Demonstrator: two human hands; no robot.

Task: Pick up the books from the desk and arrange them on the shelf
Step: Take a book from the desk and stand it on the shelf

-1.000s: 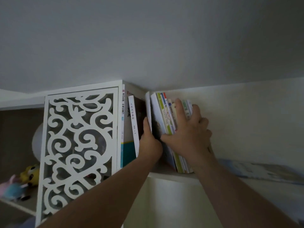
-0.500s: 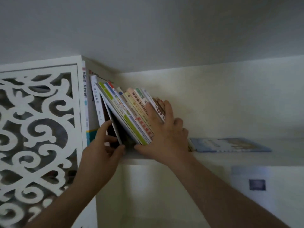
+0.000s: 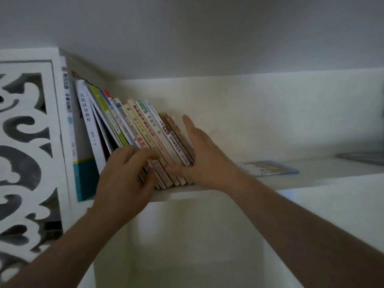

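A row of several thin books (image 3: 143,129) stands on the white shelf (image 3: 207,189), leaning left against a tall white book (image 3: 88,125) and a taller white-and-teal book (image 3: 69,129). My right hand (image 3: 204,156) lies flat with straight fingers against the right side of the last book, its thumb under the spines. My left hand (image 3: 126,173) has its fingers curled over the lower spines of the middle books. The bottoms of those books are hidden behind it.
A white carved fretwork panel (image 3: 27,152) closes the shelf's left side. A blue-edged book (image 3: 268,168) lies flat on the shelf to the right, and another flat item (image 3: 361,156) lies at the far right edge. Wall and ceiling enclose the shelf closely.
The leaning row has been pushed more together. My left hand moved right from the gap by the tall white book onto the lower spines. My right hand slid to the row's right side.
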